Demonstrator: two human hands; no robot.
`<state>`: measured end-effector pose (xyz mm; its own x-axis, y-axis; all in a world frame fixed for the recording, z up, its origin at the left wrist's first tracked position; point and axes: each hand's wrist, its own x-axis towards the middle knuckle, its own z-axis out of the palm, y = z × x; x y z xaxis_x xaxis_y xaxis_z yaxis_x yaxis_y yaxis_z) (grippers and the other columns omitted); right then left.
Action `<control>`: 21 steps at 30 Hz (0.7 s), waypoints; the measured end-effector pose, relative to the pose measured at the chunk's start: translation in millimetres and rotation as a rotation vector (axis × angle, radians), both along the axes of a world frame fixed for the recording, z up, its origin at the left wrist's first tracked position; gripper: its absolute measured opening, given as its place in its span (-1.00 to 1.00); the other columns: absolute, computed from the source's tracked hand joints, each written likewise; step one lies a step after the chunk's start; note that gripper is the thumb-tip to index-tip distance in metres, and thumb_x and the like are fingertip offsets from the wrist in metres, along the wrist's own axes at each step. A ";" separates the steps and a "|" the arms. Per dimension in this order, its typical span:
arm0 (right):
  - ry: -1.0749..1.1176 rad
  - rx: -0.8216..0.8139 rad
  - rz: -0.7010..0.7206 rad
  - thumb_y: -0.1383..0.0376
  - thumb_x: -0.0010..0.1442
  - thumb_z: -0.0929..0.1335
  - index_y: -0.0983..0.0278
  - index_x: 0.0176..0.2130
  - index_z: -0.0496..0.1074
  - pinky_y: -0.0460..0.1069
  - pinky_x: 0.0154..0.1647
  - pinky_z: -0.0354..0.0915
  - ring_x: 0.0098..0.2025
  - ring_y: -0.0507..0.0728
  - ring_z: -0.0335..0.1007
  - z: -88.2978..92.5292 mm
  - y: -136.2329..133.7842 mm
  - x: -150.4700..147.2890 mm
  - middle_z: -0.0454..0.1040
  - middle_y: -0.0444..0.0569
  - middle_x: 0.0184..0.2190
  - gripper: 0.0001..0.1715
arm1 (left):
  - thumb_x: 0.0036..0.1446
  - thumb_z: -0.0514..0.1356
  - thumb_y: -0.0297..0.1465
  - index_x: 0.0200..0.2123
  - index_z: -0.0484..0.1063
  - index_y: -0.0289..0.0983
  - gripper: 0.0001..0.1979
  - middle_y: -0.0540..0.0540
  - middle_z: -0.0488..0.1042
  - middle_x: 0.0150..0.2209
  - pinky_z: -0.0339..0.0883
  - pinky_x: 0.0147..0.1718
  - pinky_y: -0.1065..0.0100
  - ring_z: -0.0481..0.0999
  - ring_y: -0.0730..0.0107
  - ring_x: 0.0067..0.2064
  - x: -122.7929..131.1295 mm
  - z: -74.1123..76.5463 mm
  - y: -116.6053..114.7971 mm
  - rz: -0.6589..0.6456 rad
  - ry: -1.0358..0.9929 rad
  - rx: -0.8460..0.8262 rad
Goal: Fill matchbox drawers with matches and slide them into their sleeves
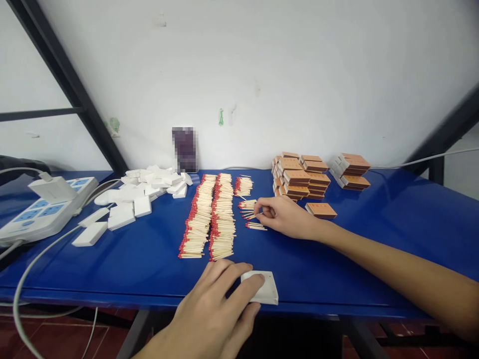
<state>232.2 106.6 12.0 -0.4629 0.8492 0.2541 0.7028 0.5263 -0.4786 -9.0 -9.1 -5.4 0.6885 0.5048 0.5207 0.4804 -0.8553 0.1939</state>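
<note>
My left hand point(220, 309) is closed on a small white matchbox tray point(270, 289) at the table's front edge, with a finger pressing into it and the thumb at its near side. Farther up, my right hand point(280, 214) pinches at a small group of red-tipped matches point(247, 204); how many are between its fingertips is hidden. A few more matches point(256, 226) lie just below that hand. Left of it run two long rows of matches point(198, 214), heads to the left. A shorter bunch of matches point(244, 186) lies behind.
Orange matchbox sleeves stand stacked point(295, 177) at the back, with one single sleeve point(322, 210) by my right forearm and another stack point(354, 171) farther right. White trays point(121, 214) are heaped at left, beside a power strip point(48, 209) with cables. A pixelated dark object point(185, 149) leans on the wall.
</note>
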 end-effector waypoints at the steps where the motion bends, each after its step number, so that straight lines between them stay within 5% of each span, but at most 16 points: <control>1: -0.001 -0.002 -0.003 0.32 0.20 0.30 0.26 -0.31 0.44 -0.09 -0.50 0.02 -0.58 -0.01 0.15 0.0 0.1 0.1 0.24 -0.26 -0.64 -0.89 | 0.32 0.06 -0.49 0.05 0.37 -0.30 -0.73 -0.20 0.49 -0.04 0.46 -0.07 0.04 0.44 0.09 -0.08 -0.1 -0.1 -0.1 -0.002 0.000 0.003; 21: -0.007 -0.025 -0.015 0.28 0.23 0.31 0.27 -0.34 0.46 -0.08 -0.48 0.04 -0.57 -0.01 0.17 -0.7 2.7 0.1 0.30 -0.22 -0.62 -0.85 | 0.30 0.08 -0.50 0.06 0.36 -0.29 -0.73 -0.22 0.48 -0.02 0.45 -0.11 0.06 0.44 0.08 -0.09 -1.0 0.1 0.0 0.009 0.017 0.026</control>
